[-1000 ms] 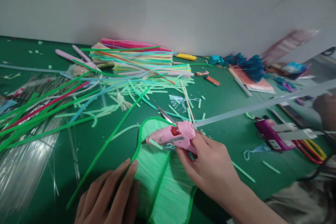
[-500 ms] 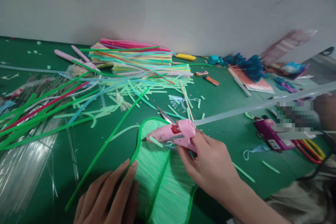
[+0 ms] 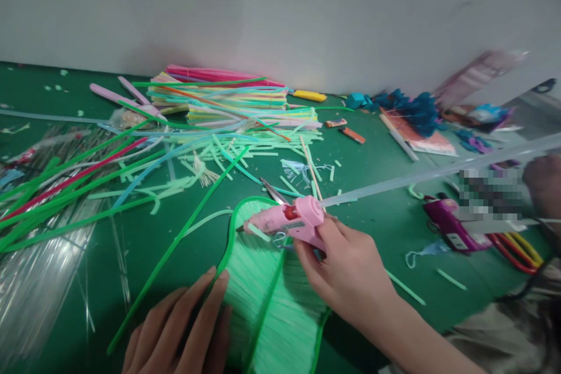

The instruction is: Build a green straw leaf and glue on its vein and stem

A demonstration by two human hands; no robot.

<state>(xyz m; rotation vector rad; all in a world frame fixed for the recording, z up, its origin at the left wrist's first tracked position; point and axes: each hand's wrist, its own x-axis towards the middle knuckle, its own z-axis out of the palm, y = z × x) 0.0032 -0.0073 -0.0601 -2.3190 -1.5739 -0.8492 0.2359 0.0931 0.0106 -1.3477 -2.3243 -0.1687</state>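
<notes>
The right hand (image 3: 350, 272) is wrapped around the grip of a pink glue gun (image 3: 287, 222), fingers curled tight on the handle. The gun's nozzle points left and touches the upper left rim of a pale green fringed leaf shape (image 3: 267, 298) that lies flat on the green table (image 3: 385, 234). A long clear glue stick (image 3: 438, 172) juts from the back of the gun and runs up and away to the right, well past the hand.

The left hand (image 3: 179, 327) lies flat and open, fingers together and stretched out, its fingertips (image 3: 219, 277) pressing on the left edge of the leaf shape, just below and left of the nozzle. So the leaf sits between the two hands, under both, with a darker green border and a green rib down its middle.

Just behind the gun, a pair of scissors (image 3: 274, 190) peeks out, blades pointing toward the wall. Farther back a stack of coloured straws (image 3: 228, 99) rests near the wall, with loose green strips (image 3: 87, 187) fanning out to the left. To the right lies a purple glue gun (image 3: 451, 225), and beyond it some blue paper flowers (image 3: 416, 108). At the far right edge another person's hand (image 3: 543, 184) shows, blurred.
</notes>
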